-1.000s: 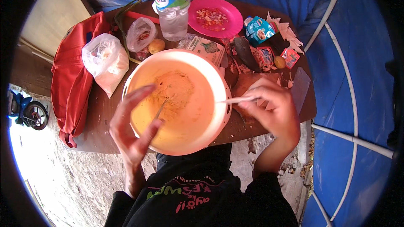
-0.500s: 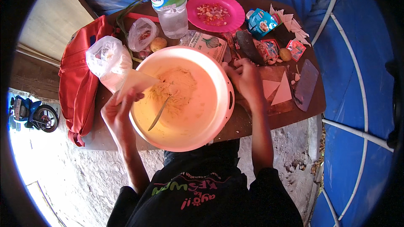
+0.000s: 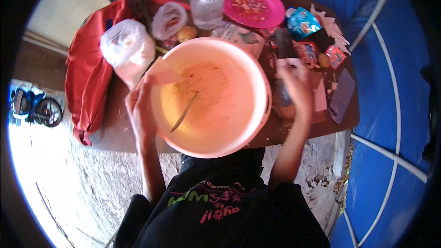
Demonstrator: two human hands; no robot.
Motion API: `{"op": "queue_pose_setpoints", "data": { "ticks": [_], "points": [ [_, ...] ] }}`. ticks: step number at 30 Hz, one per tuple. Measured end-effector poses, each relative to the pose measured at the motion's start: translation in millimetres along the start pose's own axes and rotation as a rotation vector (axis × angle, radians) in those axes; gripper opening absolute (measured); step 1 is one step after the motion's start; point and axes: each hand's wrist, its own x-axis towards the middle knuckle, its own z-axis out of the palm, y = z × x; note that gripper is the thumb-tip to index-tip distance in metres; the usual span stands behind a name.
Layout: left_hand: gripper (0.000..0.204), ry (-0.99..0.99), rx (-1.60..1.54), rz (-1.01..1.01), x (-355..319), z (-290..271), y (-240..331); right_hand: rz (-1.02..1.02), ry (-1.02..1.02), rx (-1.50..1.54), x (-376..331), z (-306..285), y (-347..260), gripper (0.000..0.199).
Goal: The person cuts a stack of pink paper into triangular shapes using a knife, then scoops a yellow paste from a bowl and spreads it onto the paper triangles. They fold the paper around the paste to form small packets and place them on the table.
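Left hand (image 3: 141,97) in a pinching grip, right hand (image 3: 295,77) blurred, seemingly half-curled, both forearms (image 3: 293,144) outstretched.

Makeshift kitchen, blue tarp (image 3: 368,92), large bowl (image 3: 241,110)

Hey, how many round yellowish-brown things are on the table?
2: the left one lies just beyond the big bowl, by the small plastic bag; the right one lies beside a red packet. More may be hidden.
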Motion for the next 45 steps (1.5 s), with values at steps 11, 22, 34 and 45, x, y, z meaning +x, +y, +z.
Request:
{"op": "queue_pose_setpoints", "data": {
  "ticks": [11,22,34,45],
  "points": [
    [0.038,0.09,-0.195,-0.007,-20,5,10,-0.419,-0.58,-0.291,-43,-16,-120,0.047],
    [0.038,-0.083,-0.319,-0.008,-5,7,9,-0.468,-0.775,-0.346,-21,40,-147,0.024],
    [0.038,-0.071,-0.346,0.023,-1,10,-7,-0.426,-0.883,-0.507,-14,67,-153,0.019],
    [0.037,0.07,-0.273,0.053,-8,11,-4,0.024,-0.984,-0.21,-1,66,-114,0.025]
  ]
}}
